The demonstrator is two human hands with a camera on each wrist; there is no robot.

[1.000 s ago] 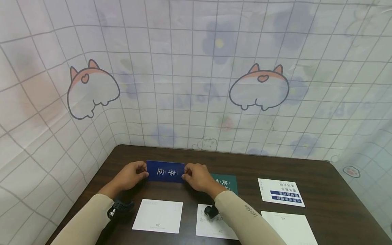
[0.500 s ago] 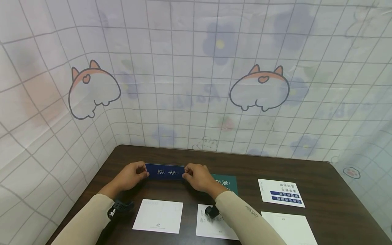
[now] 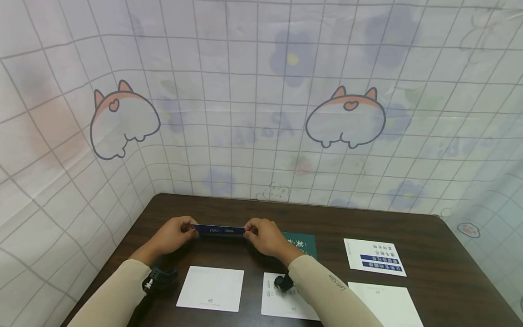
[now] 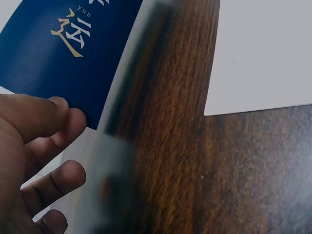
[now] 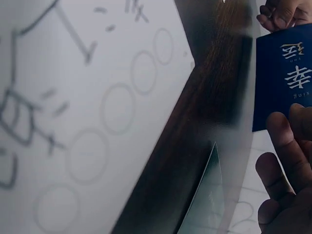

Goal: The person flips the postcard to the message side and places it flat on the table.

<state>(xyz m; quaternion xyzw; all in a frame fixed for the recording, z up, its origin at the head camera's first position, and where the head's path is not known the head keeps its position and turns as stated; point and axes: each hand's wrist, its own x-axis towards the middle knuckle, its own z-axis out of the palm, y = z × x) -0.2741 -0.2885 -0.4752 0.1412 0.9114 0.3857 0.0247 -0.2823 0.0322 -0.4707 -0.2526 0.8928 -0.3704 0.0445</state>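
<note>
Between my two hands is a dark blue card (image 3: 218, 230) with gold and white characters, tilted so steeply that the head view shows it as a thin strip. My left hand (image 3: 178, 235) pinches its left end between thumb and forefinger; the left wrist view shows the thumb on the blue face (image 4: 73, 83) of the card, the other fingers loosely bent. At the other end, my right hand (image 3: 263, 237) pinches the card the same way, as the right wrist view shows. A green card (image 3: 304, 244) lies on the table, partly hidden behind the right hand and forearm.
A white card (image 3: 210, 289) lies in front of the hands on the dark wooden table (image 3: 327, 222). Another written card (image 3: 273, 302) is partly under the right forearm. To the right lie a card with blue bands (image 3: 375, 257) and a blank-looking card (image 3: 386, 303). A patterned curtain (image 3: 245, 113) hangs behind.
The blue card has tilted in both hands, from its face showing broadly to nearly edge-on in the head view. The hands have stayed in almost the same place.
</note>
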